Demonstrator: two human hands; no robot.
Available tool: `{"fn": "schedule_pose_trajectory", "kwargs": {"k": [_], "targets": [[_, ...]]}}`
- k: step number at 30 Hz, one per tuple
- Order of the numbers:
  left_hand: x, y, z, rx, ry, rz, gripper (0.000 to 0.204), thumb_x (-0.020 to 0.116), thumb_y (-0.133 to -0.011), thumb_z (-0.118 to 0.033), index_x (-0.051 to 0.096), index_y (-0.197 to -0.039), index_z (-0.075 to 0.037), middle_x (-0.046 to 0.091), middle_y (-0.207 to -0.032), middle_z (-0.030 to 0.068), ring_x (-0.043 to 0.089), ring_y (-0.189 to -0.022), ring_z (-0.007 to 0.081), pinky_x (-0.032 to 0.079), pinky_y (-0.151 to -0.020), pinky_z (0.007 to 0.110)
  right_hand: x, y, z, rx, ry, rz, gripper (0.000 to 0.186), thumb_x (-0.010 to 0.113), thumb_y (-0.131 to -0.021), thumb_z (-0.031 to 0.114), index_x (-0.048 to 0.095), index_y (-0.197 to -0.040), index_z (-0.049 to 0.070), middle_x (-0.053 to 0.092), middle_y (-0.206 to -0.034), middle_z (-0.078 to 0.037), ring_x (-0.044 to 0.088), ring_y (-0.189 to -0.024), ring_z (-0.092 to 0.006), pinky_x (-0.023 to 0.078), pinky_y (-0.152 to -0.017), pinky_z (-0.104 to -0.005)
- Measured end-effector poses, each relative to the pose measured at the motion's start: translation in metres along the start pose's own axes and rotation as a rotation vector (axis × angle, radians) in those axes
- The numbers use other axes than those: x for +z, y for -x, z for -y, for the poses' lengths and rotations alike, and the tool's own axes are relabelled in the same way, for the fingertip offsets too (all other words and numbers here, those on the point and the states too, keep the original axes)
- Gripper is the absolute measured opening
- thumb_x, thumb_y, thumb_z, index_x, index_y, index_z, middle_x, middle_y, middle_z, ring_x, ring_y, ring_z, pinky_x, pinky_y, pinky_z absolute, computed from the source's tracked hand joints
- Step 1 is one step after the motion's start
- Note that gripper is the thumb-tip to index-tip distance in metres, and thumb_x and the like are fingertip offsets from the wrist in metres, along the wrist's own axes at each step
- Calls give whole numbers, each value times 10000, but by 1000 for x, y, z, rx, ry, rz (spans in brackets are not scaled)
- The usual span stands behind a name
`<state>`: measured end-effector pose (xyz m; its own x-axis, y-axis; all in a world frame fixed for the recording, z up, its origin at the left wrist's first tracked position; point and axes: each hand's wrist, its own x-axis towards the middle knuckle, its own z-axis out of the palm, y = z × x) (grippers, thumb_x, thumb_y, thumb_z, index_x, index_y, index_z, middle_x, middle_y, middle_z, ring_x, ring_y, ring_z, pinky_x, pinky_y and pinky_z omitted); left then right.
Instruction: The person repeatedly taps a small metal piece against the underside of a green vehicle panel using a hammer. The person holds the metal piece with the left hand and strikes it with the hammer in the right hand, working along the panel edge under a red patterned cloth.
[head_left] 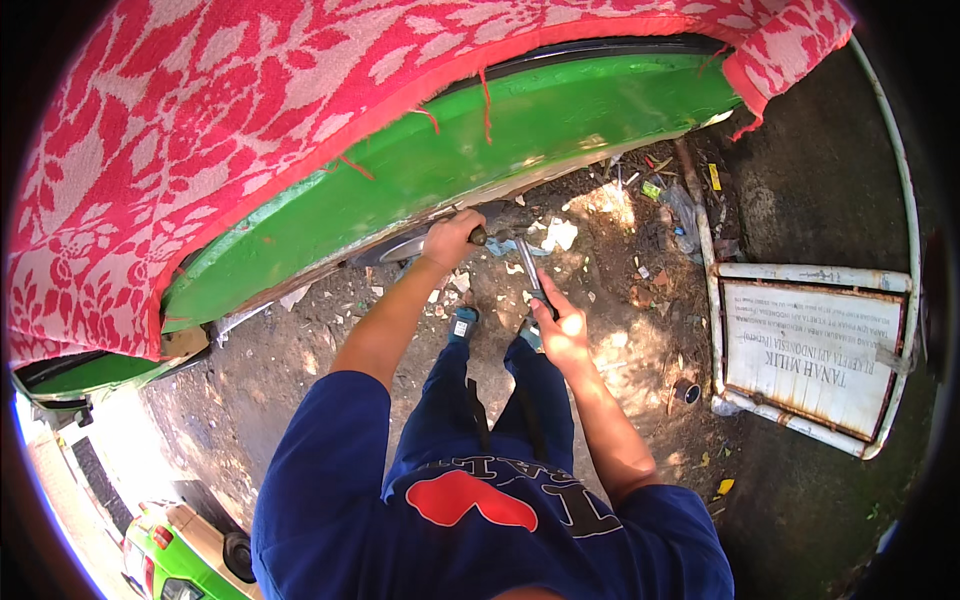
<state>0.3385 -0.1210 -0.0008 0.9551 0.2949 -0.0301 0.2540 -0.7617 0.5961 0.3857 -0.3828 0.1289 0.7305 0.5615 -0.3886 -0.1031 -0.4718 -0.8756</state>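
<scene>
My right hand [565, 330] is wrapped round the black grip of a hammer [528, 262] with a shiny metal shaft. The hammer's head lies close to my left hand [452, 240], which is closed round a dark, round-ended tool [478, 236]; its kind I cannot make out. Both hands are at the lower edge of a green vehicle body panel [430, 165]. A red and pink floral cloth [230, 120] with frayed edges drapes over the panel's upper part. Whether the hammer touches the dark tool cannot be told.
Pale flakes and litter [560, 235] lie on the dirt ground around my feet. To the right stands a rusty white metal frame with a sign board [810, 350]. A small cup-like thing [687, 391] lies near it. A green toy-like car [185, 550] is at lower left.
</scene>
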Motion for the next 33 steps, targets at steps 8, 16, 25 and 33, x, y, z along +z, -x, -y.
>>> {"fn": "schedule_pose_trajectory", "kwargs": {"k": [8,16,25,33], "targets": [[20,23,4,140,-269,120,341,677,-767,-89,619,-1093,-169,612,-1122,-6,644,-999,223,502,-863,392,-25,-23,-43,-60,41,93,502,637,-954,114,525,-1442,75,720,-1168,-113,626,-975,-87,472,-894,-238],[8,31,16,185,-135,-4,336,681,-742,-26,622,-1044,-160,640,-1102,4,662,-946,266,530,-796,402,3,-7,-68,-121,40,-20,490,648,-950,119,541,-1426,74,689,-1245,-165,636,-999,-86,493,-887,-251],[7,20,17,156,159,-211,326,705,-724,6,614,-1004,-134,656,-1030,63,653,-906,351,526,-743,445,84,7,-106,-832,234,-340,499,662,-881,-5,578,-1371,36,681,-929,-177,658,-764,-315,538,-695,-334],[11,18,23,162,203,-220,314,705,-699,26,616,-960,-126,665,-991,74,652,-897,361,529,-728,437,101,2,-107,-783,241,-447,512,645,-894,-17,573,-1392,78,650,-874,-161,642,-697,-292,518,-631,-358]]}}
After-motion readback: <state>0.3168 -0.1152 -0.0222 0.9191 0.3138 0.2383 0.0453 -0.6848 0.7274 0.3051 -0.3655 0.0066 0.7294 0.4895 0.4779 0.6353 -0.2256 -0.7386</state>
